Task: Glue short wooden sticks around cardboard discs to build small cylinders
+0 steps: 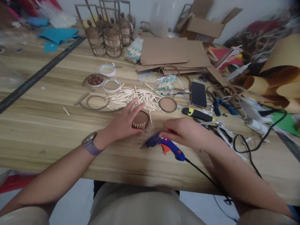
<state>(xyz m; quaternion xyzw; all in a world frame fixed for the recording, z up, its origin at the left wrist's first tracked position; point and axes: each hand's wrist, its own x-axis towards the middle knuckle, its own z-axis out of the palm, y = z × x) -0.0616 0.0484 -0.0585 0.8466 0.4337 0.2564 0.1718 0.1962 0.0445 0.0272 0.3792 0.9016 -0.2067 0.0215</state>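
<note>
Fingers of the left hand (123,123) splayed, unclenched, around the near-left side of a rimmed round base (141,116); contact with the base cannot be told. Fingers of the right hand (181,129) curled at the upper side of a blue glue gun (172,148); whether they grip it cannot be told. Gun lies just right of and nearer than the base, nozzle pointing left, red light lit. Short sticks (139,126) stand along the base's near edge.

Surface: pale wood-grain counter (58,131), strewn with materials. Pile of loose sticks (131,98) just beyond the left hand; cutter (199,115) and blue-handled pliers (225,107) to the right. Far side: stacked cardboard sheets (164,51) and an open carton (205,26) by a pale wall (144,11). Pale floor (70,200) below the near edge.

Hidden or unclear: left hand covers part of the base; right fingertips partly hidden; far-right heap (255,36) blurred; clear bag at the left edge cut off.

Counts: rimmed bases, 2, the second (167,104) farther right; white tape rolls (112,85), 2; phone (198,94), 1; bowl of brown balls (95,80), 1; tall-handled lidded containers (112,42), at least 4, overlapping, far left; stick packets (167,82), 2.
</note>
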